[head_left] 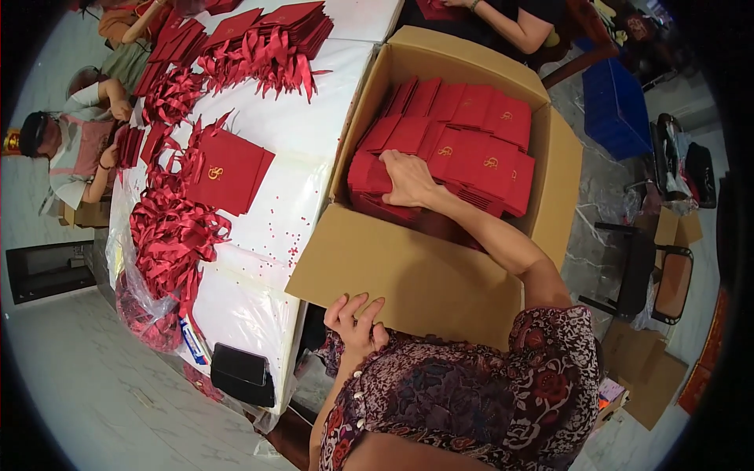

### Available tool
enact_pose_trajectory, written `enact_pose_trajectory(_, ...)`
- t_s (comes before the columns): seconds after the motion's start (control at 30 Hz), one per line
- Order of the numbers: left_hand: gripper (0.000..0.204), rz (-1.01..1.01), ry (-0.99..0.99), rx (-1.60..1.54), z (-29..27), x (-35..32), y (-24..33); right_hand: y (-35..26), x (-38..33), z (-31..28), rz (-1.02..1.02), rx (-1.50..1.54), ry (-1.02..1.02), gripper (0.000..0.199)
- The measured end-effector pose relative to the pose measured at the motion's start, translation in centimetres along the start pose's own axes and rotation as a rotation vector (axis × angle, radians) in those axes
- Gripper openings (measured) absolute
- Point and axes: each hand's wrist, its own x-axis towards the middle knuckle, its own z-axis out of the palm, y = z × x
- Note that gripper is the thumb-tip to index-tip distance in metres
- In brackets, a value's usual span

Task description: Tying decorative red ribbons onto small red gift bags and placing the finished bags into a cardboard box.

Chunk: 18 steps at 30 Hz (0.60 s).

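Note:
An open cardboard box (463,56) holds several stacks of flat red paper gift bags (471,161) with gold emblems and folded edges. My right hand (407,180) reaches inside, its thumb and fingers around a stack of red bags at the box's near left corner; the fingertips are partly hidden. My left hand (355,323) grips the edge of the near flap (408,271), fingers lying over its upper face. The flap is folded outward toward me.
A white-covered table (314,141) on the left carries red ribbon (169,243), flat red bags (228,173), more ribbon-handled bags (267,51) and a black phone (239,367). People work at the far left and far side. A blue crate (616,106) and chair (671,282) stand right.

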Motion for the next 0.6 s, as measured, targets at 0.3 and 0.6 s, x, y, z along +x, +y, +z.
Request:
enact_pose_trajectory(0.3,0.041,0.001,0.023,-0.018,0.3,0.8,0.2,-0.3,0.0,-1.5,0.018,0.053,-0.018,0.065)
enact_pose_trajectory(0.6,0.031,-0.008,0.009,0.0,0.2,0.3,0.1,1.2,0.6,-8.5,0.079,0.331,0.016,0.074)
